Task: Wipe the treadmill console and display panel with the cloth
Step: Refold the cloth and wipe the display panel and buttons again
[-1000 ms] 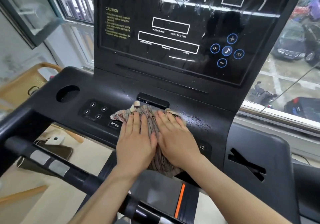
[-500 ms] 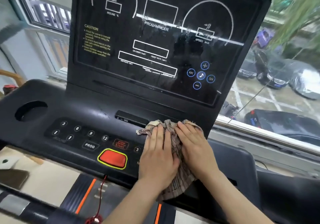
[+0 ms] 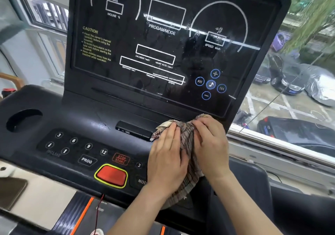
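A striped brownish cloth (image 3: 186, 140) lies on the right part of the black treadmill console (image 3: 87, 118), just below the display panel's lower right corner. My left hand (image 3: 166, 160) and my right hand (image 3: 210, 147) press flat on the cloth side by side, fingers pointing at the display. The glossy black display panel (image 3: 163, 49) stands upright behind, with white outlines, yellow caution text and blue round buttons; streaks and droplets show on it. The cloth covers the console's right-hand buttons.
A red stop button (image 3: 111, 175) with a yellow rim and number keys (image 3: 73, 140) sit left of my hands. A cup hole (image 3: 23, 119) is at the far left. A small black USB block (image 3: 134, 130) lies beside the cloth. A window (image 3: 290, 89) shows parked cars.
Both hands have slid the cloth to the right across the console, from over the middle buttons to the right end, and a little up toward the display's base. The red button is now uncovered.
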Demonstrator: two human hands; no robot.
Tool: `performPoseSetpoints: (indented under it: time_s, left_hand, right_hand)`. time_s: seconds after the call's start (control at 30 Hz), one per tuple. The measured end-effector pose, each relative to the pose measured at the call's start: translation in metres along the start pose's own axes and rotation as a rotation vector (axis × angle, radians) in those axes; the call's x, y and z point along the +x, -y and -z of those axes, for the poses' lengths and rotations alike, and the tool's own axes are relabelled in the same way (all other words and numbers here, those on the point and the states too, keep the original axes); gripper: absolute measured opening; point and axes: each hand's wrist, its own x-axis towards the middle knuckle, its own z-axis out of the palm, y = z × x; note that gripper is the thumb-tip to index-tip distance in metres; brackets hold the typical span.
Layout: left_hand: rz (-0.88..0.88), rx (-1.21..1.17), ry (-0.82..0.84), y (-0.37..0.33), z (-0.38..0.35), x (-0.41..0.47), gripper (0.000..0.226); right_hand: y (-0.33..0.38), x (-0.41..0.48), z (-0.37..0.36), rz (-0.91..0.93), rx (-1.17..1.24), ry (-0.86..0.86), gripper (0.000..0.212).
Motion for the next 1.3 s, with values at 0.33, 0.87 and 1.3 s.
performPoseSetpoints:
  time_s: [0.33, 0.87, 1.3]
  left_hand:
    - [0.044, 0.099, 0.017, 0.006, -0.001, 0.003, 0.062]
    - [0.029, 0.253, 0.01, 0.056, 0.025, 0.011, 0.067]
    - [0.209, 0.243, -0.043, 0.157, 0.087, 0.031, 0.073]
  right_hand:
    - [0.018, 0.006, -0.012, 0.09, -0.116, 0.035, 0.027]
    - [0.078, 0.037, -0.049, 0.125, 0.061, 0.147, 0.034]
    - [0.166, 0.084, -0.122, 0.268, 0.194, 0.409, 0.035]
